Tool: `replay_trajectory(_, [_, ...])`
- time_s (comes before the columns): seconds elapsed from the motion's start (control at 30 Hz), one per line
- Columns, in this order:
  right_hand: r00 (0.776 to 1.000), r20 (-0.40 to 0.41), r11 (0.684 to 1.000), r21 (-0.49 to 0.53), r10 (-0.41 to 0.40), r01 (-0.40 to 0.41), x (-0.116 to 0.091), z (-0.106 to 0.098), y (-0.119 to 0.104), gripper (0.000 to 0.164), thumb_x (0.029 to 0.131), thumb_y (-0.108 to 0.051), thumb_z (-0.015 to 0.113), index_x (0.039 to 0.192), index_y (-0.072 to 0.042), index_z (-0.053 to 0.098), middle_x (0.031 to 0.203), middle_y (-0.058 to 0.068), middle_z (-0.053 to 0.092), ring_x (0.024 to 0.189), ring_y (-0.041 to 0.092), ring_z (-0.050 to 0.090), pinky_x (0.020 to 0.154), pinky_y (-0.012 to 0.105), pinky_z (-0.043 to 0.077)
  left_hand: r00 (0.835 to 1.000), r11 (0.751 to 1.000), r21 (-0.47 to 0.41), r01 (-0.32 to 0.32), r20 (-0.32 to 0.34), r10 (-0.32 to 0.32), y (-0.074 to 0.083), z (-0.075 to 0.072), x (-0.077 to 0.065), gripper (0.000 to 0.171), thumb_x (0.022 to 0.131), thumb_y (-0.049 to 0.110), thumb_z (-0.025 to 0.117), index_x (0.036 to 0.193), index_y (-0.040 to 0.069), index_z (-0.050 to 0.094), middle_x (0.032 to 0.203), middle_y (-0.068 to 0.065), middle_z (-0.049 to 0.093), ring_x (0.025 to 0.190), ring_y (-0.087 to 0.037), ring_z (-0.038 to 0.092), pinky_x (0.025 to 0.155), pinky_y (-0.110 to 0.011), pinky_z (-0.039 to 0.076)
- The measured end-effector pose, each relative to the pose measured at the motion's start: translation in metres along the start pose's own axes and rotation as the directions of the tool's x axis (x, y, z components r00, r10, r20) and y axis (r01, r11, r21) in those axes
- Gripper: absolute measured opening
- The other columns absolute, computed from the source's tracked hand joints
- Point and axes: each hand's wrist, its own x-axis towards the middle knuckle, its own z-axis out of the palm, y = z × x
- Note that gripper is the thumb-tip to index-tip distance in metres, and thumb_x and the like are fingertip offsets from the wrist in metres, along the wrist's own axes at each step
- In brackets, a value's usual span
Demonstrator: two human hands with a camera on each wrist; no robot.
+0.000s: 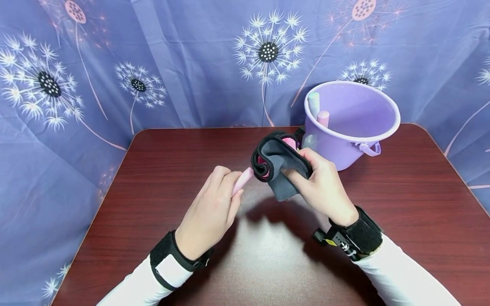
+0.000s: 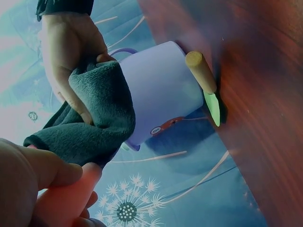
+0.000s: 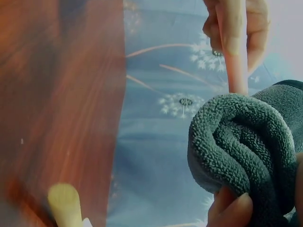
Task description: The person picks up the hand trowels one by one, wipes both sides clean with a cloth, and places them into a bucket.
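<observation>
My left hand [image 1: 212,206] grips a smooth, pale pink stick-like piece [image 1: 242,182]. Its far end meets the rolled edge of a grey cloth [image 1: 285,161] with black trim and a bright pink side. The right hand [image 1: 325,185] pinches this cloth, thumb on the grey face, and holds it bunched over the table. In the right wrist view the pink piece [image 3: 235,71] points down onto the folded cloth [image 3: 241,137]. The left wrist view has the cloth [image 2: 102,101] hanging from the right hand [image 2: 71,47].
A lilac bucket [image 1: 333,148] stands at the back right of the brown table [image 1: 183,148], with a mint piece [image 1: 314,104] and a pink piece [image 1: 323,118] poking up inside. Beside it, a wooden-handled tool [image 2: 201,71] has a light green blade. A dandelion-print curtain [image 1: 199,63] hangs behind.
</observation>
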Motion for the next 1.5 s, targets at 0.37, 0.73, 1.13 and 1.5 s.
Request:
replay_trajectory(0.37, [0.997, -0.074, 0.998, -0.057, 0.033, -0.037, 0.01, -0.019, 0.008, 0.015, 0.097, -0.024, 0.078, 0.104, -0.012, 0.072, 0.082, 0.001, 0.07, 0.075, 0.017, 0.059, 0.065, 0.028, 0.041, 1.0, 1.0, 0.014, 0.014, -0.028, -0.014, -0.003, -0.003, 0.0, 0.021, 0.099, 0.002, 0.069, 0.118, -0.005, 0.064, 0.104, -0.013, 0.053, 0.089, -0.027, 0.054, 0.081, -0.037, 0.051])
replay_trajectory(0.73, [0.99, -0.131, 0.992, -0.108, 0.053, -0.067, 0.016, -0.03, 0.012, 0.021, 0.097, -0.027, 0.077, 0.102, -0.007, 0.071, 0.081, 0.005, 0.07, 0.078, 0.017, 0.058, 0.065, 0.028, 0.04, 0.999, 1.0, 0.009, 0.026, -0.042, -0.026, -0.007, -0.008, 0.001, 0.022, 0.097, 0.001, 0.07, 0.118, -0.005, 0.065, 0.102, -0.013, 0.053, 0.087, -0.027, 0.054, 0.081, -0.038, 0.051])
replay_trajectory(1.13, [0.983, -0.183, 0.99, -0.13, 0.035, -0.059, 0.016, -0.039, 0.012, 0.023, 0.097, -0.027, 0.079, 0.108, -0.008, 0.072, 0.088, 0.006, 0.071, 0.082, 0.013, 0.059, 0.071, 0.027, 0.04, 0.988, 0.988, -0.059, 0.143, -0.043, -0.146, -0.018, -0.012, 0.002, 0.026, 0.097, 0.002, 0.072, 0.122, -0.002, 0.068, 0.103, -0.011, 0.056, 0.08, -0.02, 0.056, 0.073, -0.036, 0.052])
replay_trajectory(1.5, [0.985, -0.139, 0.979, -0.189, -0.1, 0.073, 0.016, -0.041, 0.011, 0.021, 0.091, -0.005, 0.081, 0.11, -0.012, 0.073, 0.092, 0.003, 0.07, 0.081, 0.016, 0.054, 0.075, 0.026, 0.038, 0.941, 0.921, -0.194, 0.339, 0.053, -0.335, -0.031, -0.011, 0.004, 0.022, 0.1, 0.008, 0.069, 0.122, 0.003, 0.068, 0.098, -0.007, 0.055, 0.081, -0.018, 0.05, 0.072, -0.036, 0.046])
